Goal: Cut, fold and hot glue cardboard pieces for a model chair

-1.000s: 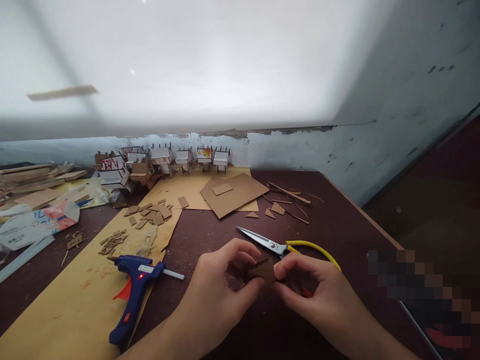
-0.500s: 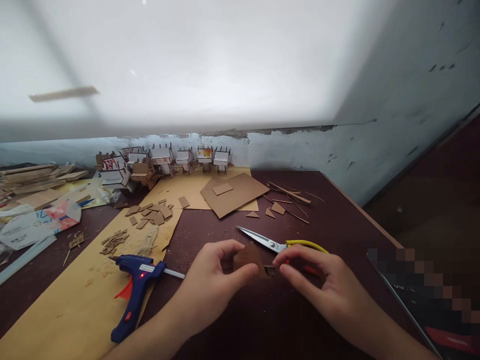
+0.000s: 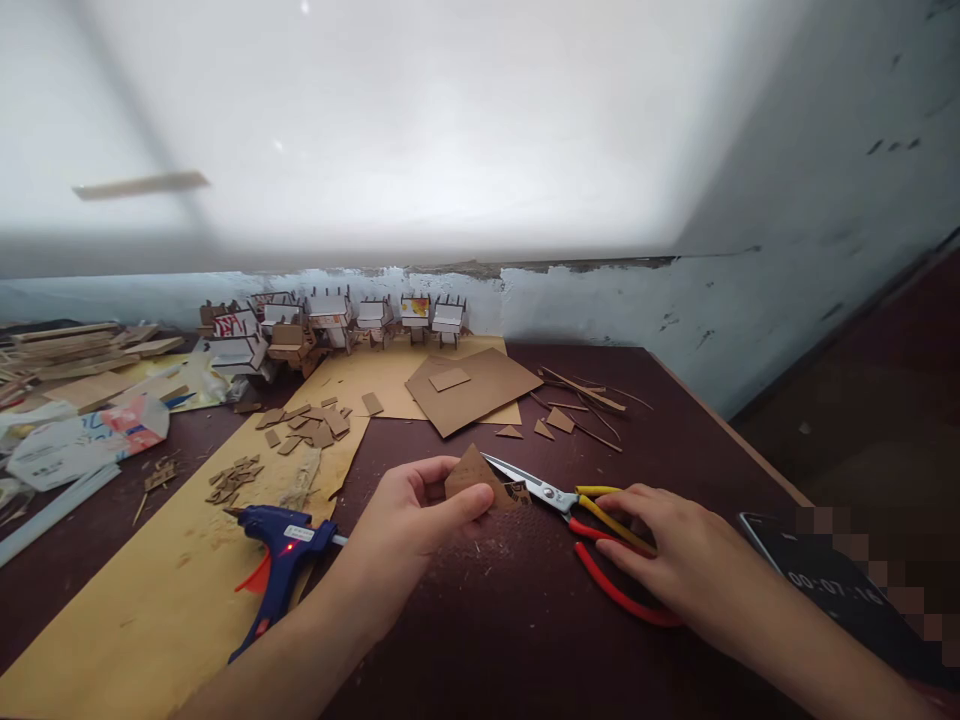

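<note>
My left hand [image 3: 420, 530] pinches a small piece of brown cardboard [image 3: 471, 478] between thumb and fingers. Dark printed marks show near its right corner. My right hand [image 3: 660, 545] has its thumb and fingers closed around the handles of a pair of scissors [image 3: 553, 496], one handle yellow and the other red. The scissors lie on the dark table, blades pointing up and left, with the tip just behind the cardboard. To the left of my left forearm lies a blue glue gun [image 3: 281, 545] with a red light lit.
Cut cardboard pieces [image 3: 322, 428] lie on a yellow sheet [image 3: 135, 600]. Behind are a larger cardboard sheet [image 3: 480, 400], thin strips [image 3: 581, 390] and a row of miniature cardboard chairs [image 3: 375, 315]. Wooden sticks [image 3: 67, 350] are piled left; a phone [image 3: 817, 570] lies right.
My right hand has left the cardboard and moved right and down to the scissors' handles. The cardboard in my left hand has shifted slightly up and left.
</note>
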`<state>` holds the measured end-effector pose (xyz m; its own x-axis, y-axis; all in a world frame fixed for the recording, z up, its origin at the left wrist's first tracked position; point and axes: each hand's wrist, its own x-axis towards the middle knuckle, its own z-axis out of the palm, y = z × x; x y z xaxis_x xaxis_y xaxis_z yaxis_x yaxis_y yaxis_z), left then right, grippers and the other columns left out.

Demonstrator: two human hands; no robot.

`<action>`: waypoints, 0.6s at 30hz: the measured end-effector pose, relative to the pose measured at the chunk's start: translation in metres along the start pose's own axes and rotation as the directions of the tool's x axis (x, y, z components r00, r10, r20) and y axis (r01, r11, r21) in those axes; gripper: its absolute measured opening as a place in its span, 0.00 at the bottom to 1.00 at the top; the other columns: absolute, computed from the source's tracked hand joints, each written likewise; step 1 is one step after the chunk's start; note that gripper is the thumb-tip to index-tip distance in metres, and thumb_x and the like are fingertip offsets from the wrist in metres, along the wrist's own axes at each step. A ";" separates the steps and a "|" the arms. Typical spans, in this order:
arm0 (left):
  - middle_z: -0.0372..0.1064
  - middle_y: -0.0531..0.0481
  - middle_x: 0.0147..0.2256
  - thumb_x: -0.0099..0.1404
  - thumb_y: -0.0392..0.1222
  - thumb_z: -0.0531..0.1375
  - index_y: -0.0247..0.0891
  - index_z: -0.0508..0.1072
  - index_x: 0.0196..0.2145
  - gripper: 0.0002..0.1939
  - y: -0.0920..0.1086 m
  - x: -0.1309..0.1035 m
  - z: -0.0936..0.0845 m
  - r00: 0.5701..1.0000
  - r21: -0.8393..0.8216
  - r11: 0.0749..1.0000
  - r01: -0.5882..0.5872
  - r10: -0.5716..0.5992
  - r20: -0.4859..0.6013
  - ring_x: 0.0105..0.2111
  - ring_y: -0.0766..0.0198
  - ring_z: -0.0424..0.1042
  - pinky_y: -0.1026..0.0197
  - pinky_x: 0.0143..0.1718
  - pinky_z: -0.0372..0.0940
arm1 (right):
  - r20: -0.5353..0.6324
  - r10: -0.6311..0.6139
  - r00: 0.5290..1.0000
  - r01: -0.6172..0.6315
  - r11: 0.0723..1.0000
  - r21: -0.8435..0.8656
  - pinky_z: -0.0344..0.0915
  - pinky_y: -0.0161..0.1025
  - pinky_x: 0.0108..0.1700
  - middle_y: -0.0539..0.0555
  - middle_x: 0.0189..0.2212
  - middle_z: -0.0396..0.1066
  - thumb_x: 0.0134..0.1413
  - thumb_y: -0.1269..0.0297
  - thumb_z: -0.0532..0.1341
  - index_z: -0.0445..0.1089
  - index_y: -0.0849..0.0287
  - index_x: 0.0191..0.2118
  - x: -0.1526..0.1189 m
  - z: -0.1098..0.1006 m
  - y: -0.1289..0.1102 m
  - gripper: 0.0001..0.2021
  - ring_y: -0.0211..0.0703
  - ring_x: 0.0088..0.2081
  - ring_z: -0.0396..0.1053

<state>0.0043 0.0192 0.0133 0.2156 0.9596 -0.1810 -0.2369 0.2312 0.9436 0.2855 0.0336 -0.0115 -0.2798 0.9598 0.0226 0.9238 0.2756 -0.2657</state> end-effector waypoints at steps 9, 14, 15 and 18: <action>0.78 0.45 0.37 0.60 0.44 0.71 0.34 0.81 0.42 0.14 0.005 0.000 -0.004 0.993 -0.050 0.995 -0.089 0.085 -0.079 0.34 0.65 0.73 0.65 0.39 0.69 | -0.038 0.039 0.999 -0.039 0.999 -0.007 0.72 0.41 0.34 0.52 0.38 0.79 0.51 0.68 0.63 0.76 0.52 0.47 -0.009 0.000 -0.002 0.16 0.49 0.34 0.79; 0.78 0.48 0.34 0.61 0.43 0.71 0.36 0.82 0.42 0.12 0.007 0.001 -0.006 0.981 -0.030 0.987 -0.156 0.152 -0.117 0.32 0.67 0.73 0.68 0.35 0.68 | -0.065 0.163 0.984 -0.165 0.986 -0.023 0.67 0.42 0.29 0.52 0.32 0.77 0.45 0.69 0.64 0.76 0.54 0.37 -0.004 -0.004 -0.006 0.11 0.52 0.30 0.77; 0.78 0.49 0.34 0.61 0.43 0.71 0.37 0.82 0.41 0.11 0.008 0.000 -0.007 0.978 -0.031 0.985 -0.172 0.167 -0.122 0.32 0.69 0.73 0.70 0.34 0.67 | -0.069 0.187 0.980 -0.183 0.981 0.057 0.67 0.42 0.29 0.53 0.31 0.77 0.47 0.66 0.63 0.75 0.54 0.35 -0.003 -0.005 -0.007 0.07 0.52 0.30 0.77; 0.78 0.51 0.35 0.62 0.42 0.71 0.40 0.82 0.41 0.10 0.009 -0.002 -0.007 0.974 -0.054 0.978 -0.199 0.192 -0.117 0.30 0.71 0.72 0.71 0.33 0.68 | -0.063 0.265 0.962 -0.219 0.890 0.399 0.68 0.41 0.29 0.53 0.27 0.77 0.55 0.52 0.62 0.70 0.54 0.32 0.001 -0.007 -0.016 0.11 0.52 0.30 0.77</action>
<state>-0.0048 0.0202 0.0204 0.0541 0.9982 -0.0275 -0.3258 0.0437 0.9444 0.2725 0.0309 -0.0001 -0.0084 0.9999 0.0119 0.7797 0.0140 -0.6260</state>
